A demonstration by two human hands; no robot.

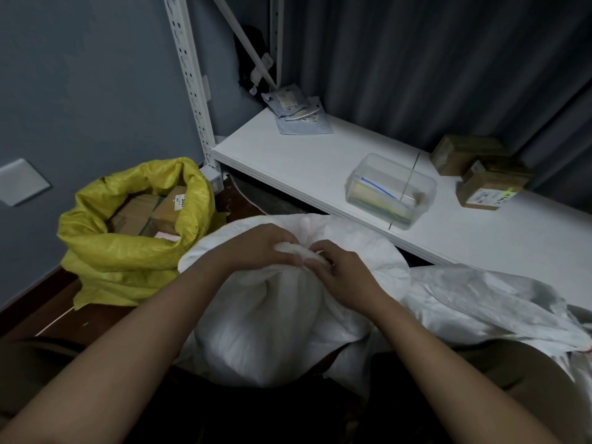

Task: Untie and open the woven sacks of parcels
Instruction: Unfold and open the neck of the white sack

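A full white woven sack (269, 318) stands right in front of me, its neck bunched into a knot (301, 249) at the top. My left hand (256, 248) grips the knot from the left. My right hand (342, 270) pinches the same knot from the right, fingertips dug into the fabric. To the left a yellow woven sack (128, 251) stands open, its rim rolled down, with brown cardboard parcels (150, 213) showing inside. A second white sack (487, 306) lies crumpled at my right.
A low white shelf (288, 161) runs behind the sacks, carrying a clear plastic box (390, 190), two cardboard parcels (480, 177) at the right and flat mailers (298, 113) at the back corner. A white perforated upright (192, 78) stands by the grey wall.
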